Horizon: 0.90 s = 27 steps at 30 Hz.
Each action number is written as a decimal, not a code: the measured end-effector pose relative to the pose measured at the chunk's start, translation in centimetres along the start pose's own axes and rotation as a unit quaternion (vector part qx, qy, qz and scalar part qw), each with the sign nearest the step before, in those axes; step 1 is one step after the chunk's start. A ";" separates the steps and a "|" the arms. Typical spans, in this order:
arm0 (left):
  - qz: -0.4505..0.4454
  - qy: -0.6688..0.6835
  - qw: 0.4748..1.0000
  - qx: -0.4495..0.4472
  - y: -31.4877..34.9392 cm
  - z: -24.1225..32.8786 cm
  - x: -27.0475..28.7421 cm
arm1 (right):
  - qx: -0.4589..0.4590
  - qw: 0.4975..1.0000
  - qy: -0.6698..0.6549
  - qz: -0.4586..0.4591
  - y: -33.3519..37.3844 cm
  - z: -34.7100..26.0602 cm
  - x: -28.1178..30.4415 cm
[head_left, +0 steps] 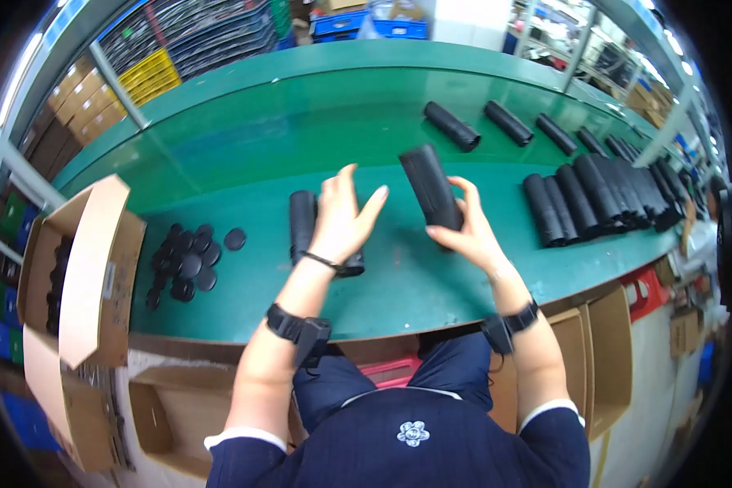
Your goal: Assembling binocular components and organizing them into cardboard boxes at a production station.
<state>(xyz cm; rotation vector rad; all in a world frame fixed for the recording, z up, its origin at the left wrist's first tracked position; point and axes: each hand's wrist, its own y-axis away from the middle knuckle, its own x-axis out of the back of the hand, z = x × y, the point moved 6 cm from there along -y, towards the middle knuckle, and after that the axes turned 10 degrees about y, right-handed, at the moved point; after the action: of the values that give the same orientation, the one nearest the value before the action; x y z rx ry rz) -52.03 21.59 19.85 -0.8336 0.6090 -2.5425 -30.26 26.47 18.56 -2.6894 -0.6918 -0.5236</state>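
Note:
My right hand (475, 234) grips the lower end of a black ribbed tube (428, 184), which is held tilted with its upper end leaning left. My left hand (340, 218) has its fingers apart and thumb stretched toward the held tube, without touching it. Beside and partly beneath the left hand a second black tube (302, 218) rests on the green table. The end of another black piece (352, 266) shows by the left wrist; the hand hides the rest. Left of these lies a loose heap of round black caps (190, 265), one cap (235, 238) apart from it.
A row of black tubes (590, 191) lies side by side at the right. Several more tubes (452, 126) are spaced along the green conveyor belt (325, 114) at the back. An open cardboard box (85, 268) with black pieces stands left; other cartons (610, 358) sit below the table edge.

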 end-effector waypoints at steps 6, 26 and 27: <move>0.025 -0.309 0.950 0.025 -0.4 -2.5 3.0 | -0.061 0.996 -0.061 -0.010 -11.9 3.7 -2.7; 0.055 0.428 0.899 0.071 2.2 -9.8 15.0 | 0.195 0.904 0.336 -0.179 -32.4 -0.7 -29.6; 0.044 0.417 0.905 0.069 2.3 -10.2 15.0 | 0.177 0.893 0.355 -0.212 -31.8 -0.4 -29.6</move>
<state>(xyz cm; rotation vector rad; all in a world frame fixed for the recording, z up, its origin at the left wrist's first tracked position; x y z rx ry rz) -69.05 15.23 18.07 0.3816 0.6606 -2.7397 -70.77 41.08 13.05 -1.7963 -1.0136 -1.2611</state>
